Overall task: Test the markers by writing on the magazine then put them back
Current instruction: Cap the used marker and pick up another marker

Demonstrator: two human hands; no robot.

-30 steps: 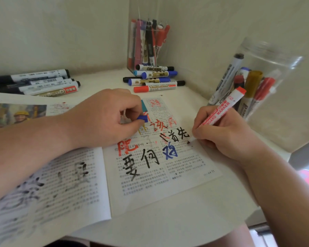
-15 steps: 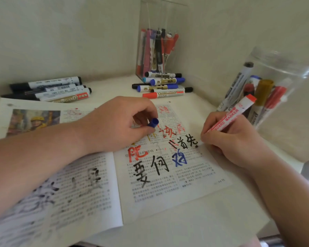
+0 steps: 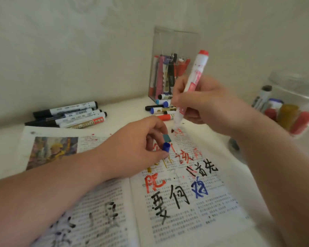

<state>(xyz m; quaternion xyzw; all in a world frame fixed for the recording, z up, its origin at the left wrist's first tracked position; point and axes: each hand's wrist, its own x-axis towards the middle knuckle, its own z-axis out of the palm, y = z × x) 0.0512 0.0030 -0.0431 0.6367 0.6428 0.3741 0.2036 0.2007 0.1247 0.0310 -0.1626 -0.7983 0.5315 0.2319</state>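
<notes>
An open magazine lies on the white table, its right page covered in red, black and blue handwriting. My right hand holds an uncapped white marker with red print nearly upright, its dark tip just above the top of the right page. My left hand rests over the magazine's middle and pinches a blue cap between thumb and fingers.
Several black-capped markers lie at the back left. A clear box of markers stands in the corner, with loose markers in front. A clear jar of markers stands at right. Walls close in behind and right.
My right hand has lifted the marker off the page, swung it upright and moved it left toward the blue cap. The left hand has raised the cap slightly.
</notes>
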